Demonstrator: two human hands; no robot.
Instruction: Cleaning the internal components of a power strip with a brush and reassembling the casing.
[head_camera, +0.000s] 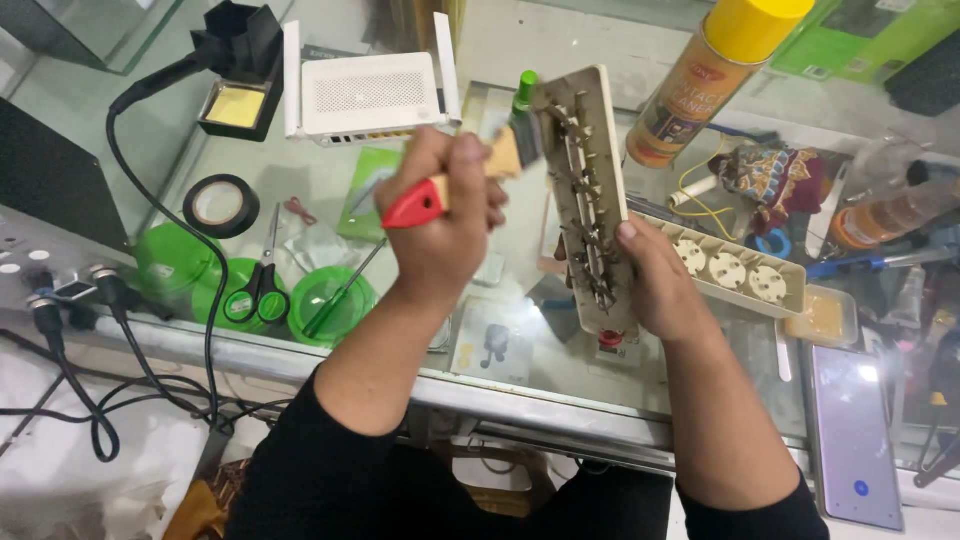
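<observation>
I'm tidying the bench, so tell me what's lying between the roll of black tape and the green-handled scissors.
In the head view, nothing: bare glass counter separates the black tape roll from the scissors, whose blades point up just right of the roll.

This is an electronics repair bench. On the glass counter (300, 170) a soldering-iron stand (240, 60) sits at the far left corner, with black insulating tape (220, 205) nearby. A spray can (715, 80) stands along the far edge.
</observation>
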